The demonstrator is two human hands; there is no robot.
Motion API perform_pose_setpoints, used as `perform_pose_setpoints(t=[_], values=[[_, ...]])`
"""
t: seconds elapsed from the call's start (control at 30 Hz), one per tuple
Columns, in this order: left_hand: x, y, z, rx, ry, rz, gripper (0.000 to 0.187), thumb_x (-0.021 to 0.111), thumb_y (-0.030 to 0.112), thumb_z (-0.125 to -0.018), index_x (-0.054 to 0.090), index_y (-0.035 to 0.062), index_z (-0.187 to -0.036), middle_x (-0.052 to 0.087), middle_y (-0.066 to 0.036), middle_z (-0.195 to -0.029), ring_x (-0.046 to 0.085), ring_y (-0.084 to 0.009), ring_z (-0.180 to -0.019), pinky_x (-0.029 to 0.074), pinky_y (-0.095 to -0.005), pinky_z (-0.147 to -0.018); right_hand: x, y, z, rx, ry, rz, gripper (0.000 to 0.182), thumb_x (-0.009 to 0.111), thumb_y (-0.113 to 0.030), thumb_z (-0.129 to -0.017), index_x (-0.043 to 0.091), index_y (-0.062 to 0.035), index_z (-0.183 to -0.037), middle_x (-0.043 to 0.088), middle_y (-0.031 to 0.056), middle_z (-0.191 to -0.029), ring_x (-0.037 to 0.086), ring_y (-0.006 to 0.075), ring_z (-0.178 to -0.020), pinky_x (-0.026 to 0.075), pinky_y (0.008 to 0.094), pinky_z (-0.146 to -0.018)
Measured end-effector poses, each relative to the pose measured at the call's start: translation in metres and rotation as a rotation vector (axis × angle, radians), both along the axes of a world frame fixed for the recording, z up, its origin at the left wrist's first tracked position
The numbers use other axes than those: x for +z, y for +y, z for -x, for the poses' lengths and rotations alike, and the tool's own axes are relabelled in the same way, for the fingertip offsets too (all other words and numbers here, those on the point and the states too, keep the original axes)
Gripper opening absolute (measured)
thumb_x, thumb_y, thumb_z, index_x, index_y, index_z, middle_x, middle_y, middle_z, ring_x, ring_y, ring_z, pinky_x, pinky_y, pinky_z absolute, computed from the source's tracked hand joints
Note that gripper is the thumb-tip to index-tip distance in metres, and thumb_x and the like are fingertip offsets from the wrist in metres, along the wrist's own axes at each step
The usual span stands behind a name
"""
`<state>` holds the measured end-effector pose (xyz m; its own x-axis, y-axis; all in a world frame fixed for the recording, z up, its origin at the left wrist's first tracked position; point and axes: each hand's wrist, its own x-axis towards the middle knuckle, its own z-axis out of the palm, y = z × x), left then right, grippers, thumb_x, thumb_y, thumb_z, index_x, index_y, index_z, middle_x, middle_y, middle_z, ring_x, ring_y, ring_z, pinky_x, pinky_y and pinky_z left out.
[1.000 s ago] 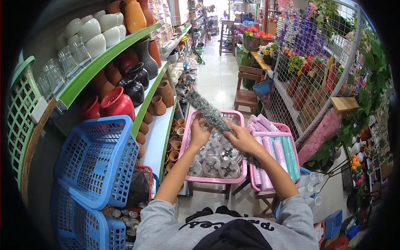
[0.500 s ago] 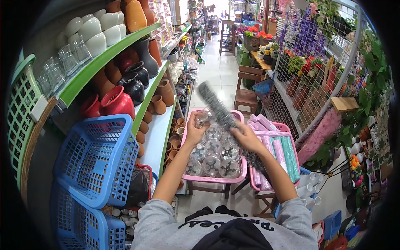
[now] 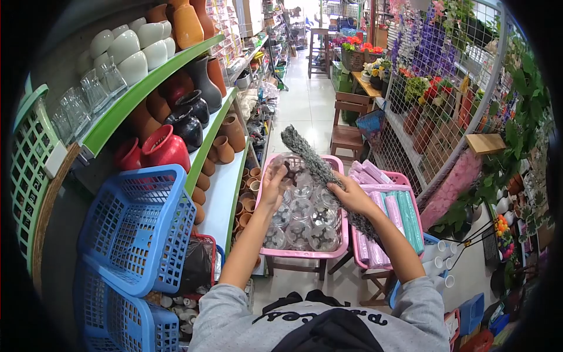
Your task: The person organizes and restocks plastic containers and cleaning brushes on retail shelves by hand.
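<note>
My right hand [image 3: 352,195] grips a long grey fuzzy duster [image 3: 311,161] that slants up to the left over a pink basket [image 3: 305,252]. The basket holds several clear plastic cups [image 3: 299,220]. My left hand [image 3: 273,185] holds one clear cup [image 3: 285,165] at the basket's far left, just beside the duster's head.
A second pink basket [image 3: 410,193] with pink and green rolls [image 3: 402,214] stands to the right. Blue baskets [image 3: 138,226] are stacked at lower left. Green shelves [image 3: 146,82] carry ceramic and clay pots. A wire rack with artificial flowers [image 3: 434,64] lines the right side of the aisle.
My left hand lifted a clear cup out of the basket and holds it up. The duster swung from left towards the middle, its head now beside the cup.
</note>
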<state>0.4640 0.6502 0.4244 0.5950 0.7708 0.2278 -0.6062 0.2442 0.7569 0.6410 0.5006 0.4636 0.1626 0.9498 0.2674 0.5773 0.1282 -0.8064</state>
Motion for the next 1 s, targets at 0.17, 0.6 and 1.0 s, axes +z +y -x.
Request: perform_pose_setpoints(t=[0.17, 0.6, 1.0], values=[[0.000, 0.002, -0.010, -0.142, -0.064, 0.397, 0.032, 0.053, 0.030, -0.089, 0.048, 0.0167, -0.117, 0.058, -0.005, -0.106, 0.058, -0.0199, -0.097, 0.050, -0.0406, -0.082, -0.022, -0.002, 0.020, -0.072, 0.040, -0.168, 0.044, 0.052, -0.017, -0.086, 0.044, 0.0006, -0.125, 0.059, 0.0229, -0.107, 0.059, 0.0320, -0.097, 0.039, 0.0358, -0.091], [-0.004, -0.009, -0.026, 0.187, 0.072, 0.058, 0.031, 0.043, 0.022, -0.094, 0.033, 0.0132, -0.121, 0.051, -0.005, -0.109, 0.052, -0.0196, -0.102, 0.046, -0.0366, -0.085, -0.013, -0.011, 0.032, -0.283, -0.159, 0.104, 0.051, 0.056, -0.013, -0.080, 0.042, -0.0091, -0.129, 0.059, 0.0231, -0.097, 0.057, 0.0394, -0.086, 0.046, 0.0422, -0.075], [0.002, -0.016, -0.019, 0.088, 0.027, 0.055, 0.031, 0.040, 0.022, -0.096, 0.031, 0.0134, -0.125, 0.049, -0.006, -0.115, 0.055, -0.0192, -0.099, 0.048, -0.0357, -0.083, -0.021, -0.010, 0.032, -0.115, -0.414, -0.177, 0.052, 0.056, -0.017, -0.081, 0.040, -0.0122, -0.130, 0.060, 0.0243, -0.077, 0.059, 0.0405, -0.072, 0.046, 0.0461, -0.066]])
